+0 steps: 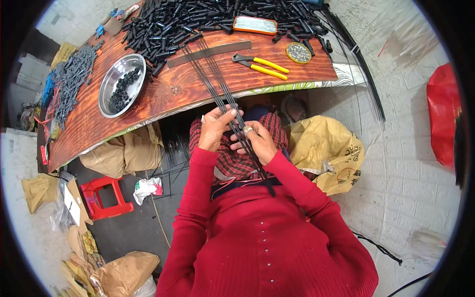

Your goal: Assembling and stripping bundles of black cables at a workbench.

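A bundle of long, thin black rods (pixel 208 81) slants from over the table edge down to my lap. My left hand (pixel 213 129) grips it at the middle, thumb pressed on the rods. Just below, my right hand (pixel 261 142), with a ring on one finger, has its fingers closed round the lower part of the same bundle. Past the upper ends lies a flat metal strip (pixel 210 54) on the wooden table (pixel 178 89). To its right are pliers (pixel 267 68) with yellow handles. The rods' upper ends fan slightly into two groups.
Black tubular pieces (pixel 168 27) heap at the back; grey ones (pixel 76 74) lie left. A metal bowl (pixel 105 84) holds small black parts. An orange-rimmed tray (pixel 255 24) and a round container (pixel 299 52) stand right. A red stool (pixel 108 212) and yellow sack (pixel 321 143) flank me.
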`<act>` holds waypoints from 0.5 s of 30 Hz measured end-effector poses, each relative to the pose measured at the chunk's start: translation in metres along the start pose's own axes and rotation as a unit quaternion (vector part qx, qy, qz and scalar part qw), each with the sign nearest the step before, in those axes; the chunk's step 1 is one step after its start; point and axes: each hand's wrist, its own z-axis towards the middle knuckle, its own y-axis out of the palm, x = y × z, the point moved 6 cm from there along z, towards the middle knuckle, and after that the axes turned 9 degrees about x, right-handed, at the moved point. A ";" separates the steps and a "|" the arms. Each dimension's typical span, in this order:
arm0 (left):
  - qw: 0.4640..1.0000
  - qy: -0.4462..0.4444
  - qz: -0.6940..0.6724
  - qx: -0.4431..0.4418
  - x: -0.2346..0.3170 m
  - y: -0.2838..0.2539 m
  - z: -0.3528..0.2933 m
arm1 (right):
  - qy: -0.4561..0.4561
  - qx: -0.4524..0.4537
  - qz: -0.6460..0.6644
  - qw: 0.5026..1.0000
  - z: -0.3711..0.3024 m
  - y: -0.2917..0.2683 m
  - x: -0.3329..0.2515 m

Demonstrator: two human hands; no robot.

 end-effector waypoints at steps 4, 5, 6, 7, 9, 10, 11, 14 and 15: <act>1.000 0.011 0.001 -0.001 0.009 0.000 0.009 | 0.012 -0.034 -0.006 0.999 0.012 0.009 -0.005; 1.000 0.006 0.000 -0.003 0.009 -0.001 0.010 | 0.022 -0.039 -0.004 0.999 0.014 0.010 -0.006; 1.000 0.002 -0.001 -0.006 0.009 -0.001 0.010 | 0.020 -0.041 -0.006 0.999 0.016 0.011 -0.006; 1.000 -0.003 -0.002 -0.007 0.008 0.000 0.008 | 0.031 -0.044 -0.008 0.999 0.016 0.010 -0.005; 1.000 0.001 0.000 -0.007 0.009 0.001 0.006 | 0.043 -0.046 -0.004 0.998 0.016 0.010 -0.004; 1.000 0.001 0.002 -0.007 0.010 0.001 0.004 | 0.043 -0.047 -0.006 0.998 0.016 0.011 -0.006; 1.000 -0.004 0.009 -0.011 0.009 0.000 0.006 | 0.037 -0.058 -0.024 0.997 0.016 0.014 -0.009; 1.000 -0.001 0.012 -0.027 0.009 0.000 0.012 | 0.035 -0.075 -0.044 0.996 0.022 0.019 -0.010; 1.000 -0.002 0.012 -0.025 0.007 -0.001 0.011 | 0.038 -0.081 -0.044 0.995 0.023 0.020 -0.009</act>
